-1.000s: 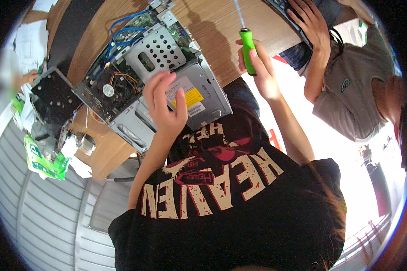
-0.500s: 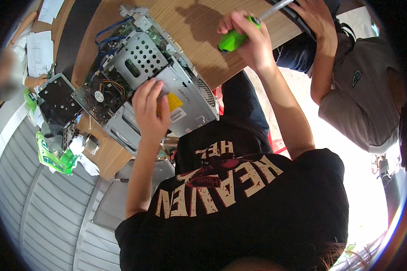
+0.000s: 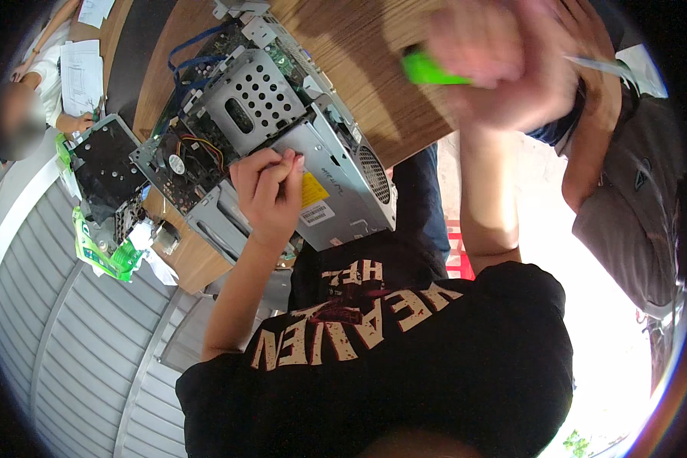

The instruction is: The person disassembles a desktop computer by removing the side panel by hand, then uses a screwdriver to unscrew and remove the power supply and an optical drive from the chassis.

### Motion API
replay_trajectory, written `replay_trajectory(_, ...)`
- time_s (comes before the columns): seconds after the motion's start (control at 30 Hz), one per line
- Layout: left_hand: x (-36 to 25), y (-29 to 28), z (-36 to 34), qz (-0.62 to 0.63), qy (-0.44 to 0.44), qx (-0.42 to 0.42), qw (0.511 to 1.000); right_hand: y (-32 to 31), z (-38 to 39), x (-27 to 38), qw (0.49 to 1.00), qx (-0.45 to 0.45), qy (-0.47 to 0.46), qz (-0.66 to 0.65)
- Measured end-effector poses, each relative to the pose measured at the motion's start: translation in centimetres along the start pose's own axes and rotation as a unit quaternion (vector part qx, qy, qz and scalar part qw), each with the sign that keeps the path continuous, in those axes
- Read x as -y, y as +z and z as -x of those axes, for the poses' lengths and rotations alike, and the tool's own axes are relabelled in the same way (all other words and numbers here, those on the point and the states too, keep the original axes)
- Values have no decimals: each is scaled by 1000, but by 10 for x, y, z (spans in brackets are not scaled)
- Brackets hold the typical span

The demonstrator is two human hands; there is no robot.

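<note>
An open computer case [image 3: 359,137] with a perforated metal bracket [image 3: 261,107], a fan [image 3: 191,160] and blue cables [image 3: 183,46] lies at the table's near edge. My left hand [image 3: 269,195] rests on the silver drive [image 3: 340,198] beside its yellow label, fingertips curled together; whatever is between them is too small to make out. Up at the right, my right hand [image 3: 504,76], smeared by motion, grips a green-handled screwdriver [image 3: 427,67], whose shaft points rightward.
Wooden table [image 3: 382,91]; at left, a black metal panel [image 3: 105,160], papers [image 3: 80,76], green packaging [image 3: 91,244] and a person in white [image 3: 42,95]. A co-worker in grey [image 3: 626,221] reaches in at right. Red plastic [image 3: 458,256] shows below the table.
My right hand has swung upward and to the right with the screwdriver, now blurred. My left hand's fingers, earlier spread loosely over the drive, have curled together.
</note>
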State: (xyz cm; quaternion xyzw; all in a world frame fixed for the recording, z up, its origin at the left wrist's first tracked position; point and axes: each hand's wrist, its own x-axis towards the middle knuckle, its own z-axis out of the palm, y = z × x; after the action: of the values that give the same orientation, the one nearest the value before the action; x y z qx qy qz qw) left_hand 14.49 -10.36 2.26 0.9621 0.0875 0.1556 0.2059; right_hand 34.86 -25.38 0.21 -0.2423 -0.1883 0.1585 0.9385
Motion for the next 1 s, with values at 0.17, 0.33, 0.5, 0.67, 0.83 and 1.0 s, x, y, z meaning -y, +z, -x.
replay_trajectory(0.17,-2,2,-5,23,24,-10,999,7,51,-45,975,-196,84,65)
replay_trajectory(0.33,-1,1,-6,30,20,-9,999,-22,18,-9,984,13,-18,-178)
replay_trajectory(0.5,-4,-1,-6,39,10,-14,999,-25,27,-43,985,34,36,-166)
replay_trajectory(0.67,-2,1,-8,47,13,-18,999,13,18,-39,998,-8,35,-59)
replay_trajectory(0.83,-5,0,-13,71,19,-20,997,35,32,-54,968,-191,158,41)
replay_trajectory(1.0,0,2,-15,112,15,-57,992,13,28,11,947,-172,229,143)
